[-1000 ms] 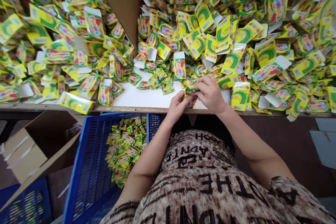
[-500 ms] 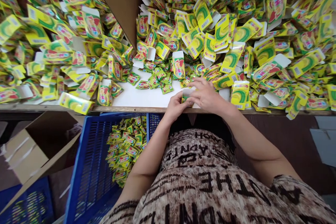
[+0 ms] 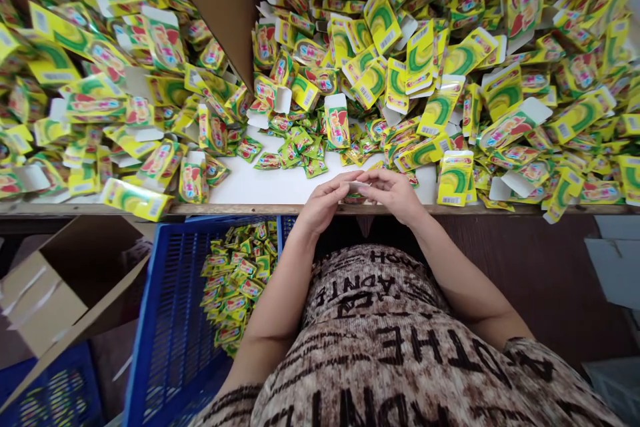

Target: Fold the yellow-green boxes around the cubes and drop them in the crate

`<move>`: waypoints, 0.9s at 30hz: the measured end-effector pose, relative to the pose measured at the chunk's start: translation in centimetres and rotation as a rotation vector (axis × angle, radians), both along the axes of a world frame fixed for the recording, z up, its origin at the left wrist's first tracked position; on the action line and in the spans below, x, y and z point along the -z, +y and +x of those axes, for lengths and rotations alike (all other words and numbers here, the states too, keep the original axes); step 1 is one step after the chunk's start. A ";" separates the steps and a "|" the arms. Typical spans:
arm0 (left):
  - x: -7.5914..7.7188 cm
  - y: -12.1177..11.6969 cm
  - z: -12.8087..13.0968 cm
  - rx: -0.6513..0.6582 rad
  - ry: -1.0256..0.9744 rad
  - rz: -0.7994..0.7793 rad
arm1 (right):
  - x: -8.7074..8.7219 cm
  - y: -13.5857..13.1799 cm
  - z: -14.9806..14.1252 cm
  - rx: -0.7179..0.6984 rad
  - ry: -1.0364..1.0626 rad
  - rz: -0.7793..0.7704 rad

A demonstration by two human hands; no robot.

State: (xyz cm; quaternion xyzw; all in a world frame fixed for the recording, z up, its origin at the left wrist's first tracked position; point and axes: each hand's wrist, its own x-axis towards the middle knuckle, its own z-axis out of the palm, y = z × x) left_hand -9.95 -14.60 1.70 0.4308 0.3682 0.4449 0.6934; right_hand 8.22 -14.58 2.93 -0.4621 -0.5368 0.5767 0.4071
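My left hand [image 3: 320, 205] and right hand [image 3: 399, 196] together pinch one small box [image 3: 356, 199] between them, at the front edge of the white table [image 3: 260, 188]; light, even pressure should keep its pale flap [image 3: 358, 185] from creasing

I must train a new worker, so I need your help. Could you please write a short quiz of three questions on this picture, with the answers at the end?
1. Choose one. What do the left hand and the right hand hold together?
A) a roll of tape
B) a small box
C) a pen

2. True or false? The blue basket has yellow-green packs inside.

3. At the top of the view, what stands between the left pile and the right pile?

Key:
1. B
2. True
3. A brown panel
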 end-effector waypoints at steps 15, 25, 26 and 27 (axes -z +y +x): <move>1.4 1.6 1.6 -0.417 0.150 0.123 | 0.2 2.7 -0.5 0.133 0.058 0.046; 1.1 2.5 0.7 -0.335 0.243 0.320 | 0.8 2.8 0.2 0.123 0.052 0.089; 1.1 2.5 0.4 -0.328 0.258 0.351 | 0.9 2.8 0.3 0.115 0.033 0.111; 1.1 2.5 0.1 -0.319 0.281 0.380 | 1.0 2.7 0.4 0.113 0.010 0.139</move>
